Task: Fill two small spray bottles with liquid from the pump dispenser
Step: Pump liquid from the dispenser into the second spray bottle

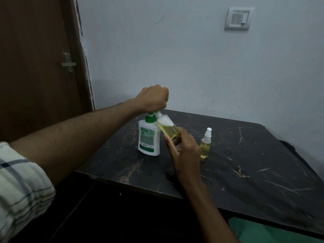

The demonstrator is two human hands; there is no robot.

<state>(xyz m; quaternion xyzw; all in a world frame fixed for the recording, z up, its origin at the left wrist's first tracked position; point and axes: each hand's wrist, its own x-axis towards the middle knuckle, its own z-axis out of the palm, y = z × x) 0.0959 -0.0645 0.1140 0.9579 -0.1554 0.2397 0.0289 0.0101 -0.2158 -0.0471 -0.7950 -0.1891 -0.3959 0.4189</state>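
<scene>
A white pump dispenser [148,137] with a green collar and label stands on the dark marble-patterned table [245,163]. My left hand [152,99] is curled over its pump head, which it hides. My right hand [184,151] holds a small clear spray bottle [168,127] by its base, tilted with its open neck up against the pump spout. That bottle holds yellow-green liquid with white foam on top. A second small spray bottle [205,144], capped with a white sprayer and holding yellow-green liquid, stands upright to the right.
The table sits in a corner against a pale wall, with a brown door [38,67] on the left. A wall switch plate [237,18] is high on the right. Something green [263,230] lies below the table's front edge.
</scene>
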